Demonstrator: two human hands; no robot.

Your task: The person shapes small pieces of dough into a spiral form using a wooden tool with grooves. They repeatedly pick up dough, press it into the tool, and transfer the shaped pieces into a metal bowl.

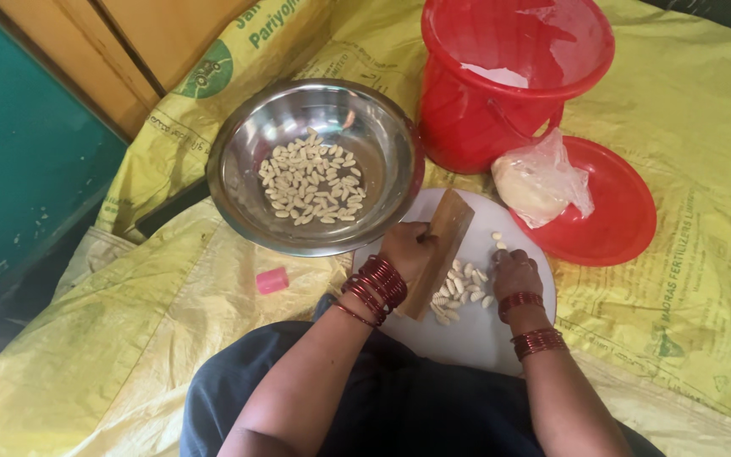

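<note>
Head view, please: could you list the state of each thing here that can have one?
Steel bowl: upright, holds small pale shaped pieces across its bottom.
Red bucket: upright, uncovered, something white inside.
Red lid: lying flat, under the bag.
Plastic bag: holds a pale lump, rests on the lid.
Wooden board: tilted, held by left hand.
Right hand: pressing on the white round board.
Pink block: lying loose on the yellow sheet.

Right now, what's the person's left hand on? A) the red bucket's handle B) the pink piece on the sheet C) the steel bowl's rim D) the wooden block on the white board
D: the left hand grips the wooden block, which stands tilted on the white board over small pale dough pieces, apart from the steel bowl and the red bucket.
</note>
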